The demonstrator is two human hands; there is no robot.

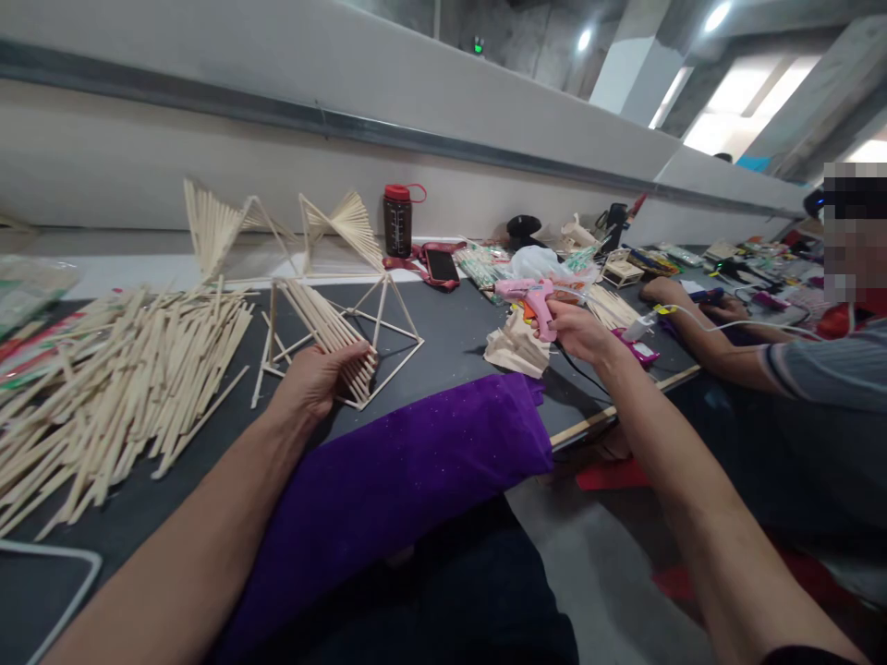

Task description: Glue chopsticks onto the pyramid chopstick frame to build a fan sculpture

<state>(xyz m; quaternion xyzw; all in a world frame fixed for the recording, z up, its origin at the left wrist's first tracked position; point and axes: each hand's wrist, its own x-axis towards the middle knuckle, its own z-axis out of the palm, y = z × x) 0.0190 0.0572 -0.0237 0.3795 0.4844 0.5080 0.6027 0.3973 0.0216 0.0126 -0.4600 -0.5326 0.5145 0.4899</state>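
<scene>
Stick pile, loose (152, 379): left part of the desk (447, 337), left of the frame. Frame, one, of pale sticks (322, 319): between the desk's far and near edges, left of centre; long axis roughly left to right, its close-set slats slanting from far left to near right. Left hand (311, 374): gripping the slats at their near end, thumb on top, other fingers mostly hidden; the nearer hand, in contact. Glue gun, pink (530, 294): raised right of the frame, well apart, nozzle leftward, towards it. Right hand (582, 328): closed round the gun's handle, towards the near edge.
</scene>
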